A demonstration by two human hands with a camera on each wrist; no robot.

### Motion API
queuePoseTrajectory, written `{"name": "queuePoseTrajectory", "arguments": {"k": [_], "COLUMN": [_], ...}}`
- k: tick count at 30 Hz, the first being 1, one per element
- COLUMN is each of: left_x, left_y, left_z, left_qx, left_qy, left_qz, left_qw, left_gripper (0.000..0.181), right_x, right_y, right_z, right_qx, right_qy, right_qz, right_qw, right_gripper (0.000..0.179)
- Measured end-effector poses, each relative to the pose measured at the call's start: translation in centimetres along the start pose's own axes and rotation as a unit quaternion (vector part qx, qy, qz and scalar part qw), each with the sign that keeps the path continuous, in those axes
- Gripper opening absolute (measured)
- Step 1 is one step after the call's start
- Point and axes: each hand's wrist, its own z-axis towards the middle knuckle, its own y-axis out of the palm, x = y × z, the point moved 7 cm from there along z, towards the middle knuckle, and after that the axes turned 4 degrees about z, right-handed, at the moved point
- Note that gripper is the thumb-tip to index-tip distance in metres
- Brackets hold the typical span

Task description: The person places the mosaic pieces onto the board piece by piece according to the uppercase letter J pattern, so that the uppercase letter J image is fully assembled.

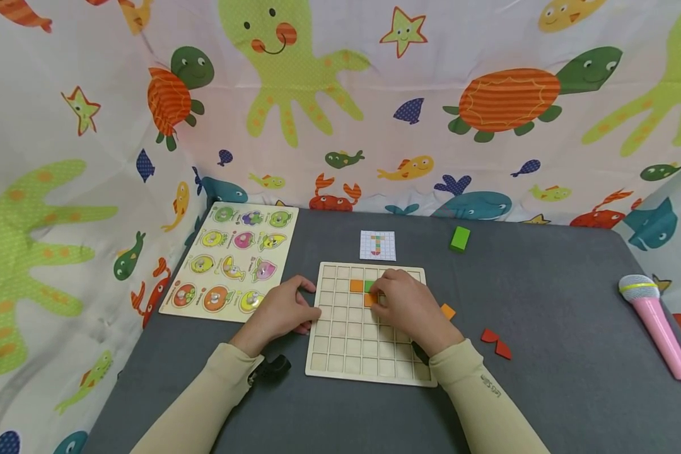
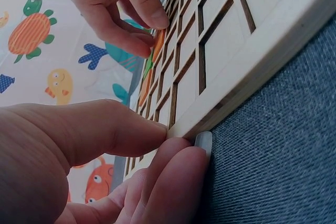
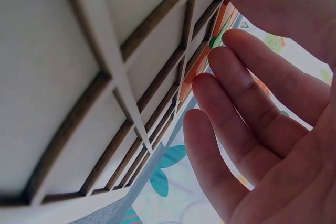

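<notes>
left hand (image 1: 279, 313) pinches the left edge of the board (image 1: 369, 379); right hand (image 1: 407, 304), thumb and fingers apart, reaches over tiles (image 1: 356, 286) in its far half — a brushing fingertip could knock one askew.

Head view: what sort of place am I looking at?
Probably a children's play or learning corner: there's a backdrop printed with cartoon sea animals, a fruit-picture puzzle, and a wooden grid board with orange and green tiles.
</notes>
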Motion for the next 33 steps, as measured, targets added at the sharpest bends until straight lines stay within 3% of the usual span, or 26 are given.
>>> {"name": "queuePoseTrajectory", "arguments": {"k": [24, 33], "left_x": [0.0, -0.1], "left_y": [0.0, 0.0], "left_z": [0.0, 0.0], "left_qx": [-0.002, 0.001], "left_qy": [-0.002, 0.003], "left_qz": [-0.005, -0.005], "left_qw": [1.0000, 1.0000], "left_gripper": [0.045, 0.045], "right_x": [0.0, 1.9], "right_y": [-0.3, -1.4], "right_z": [-0.2, -1.9], "right_qx": [0.004, 0.003], "right_qy": [-0.007, 0.015], "right_qz": [0.005, 0.036], "right_qw": [1.0000, 0.9992], "right_gripper": [0.012, 0.019]}}
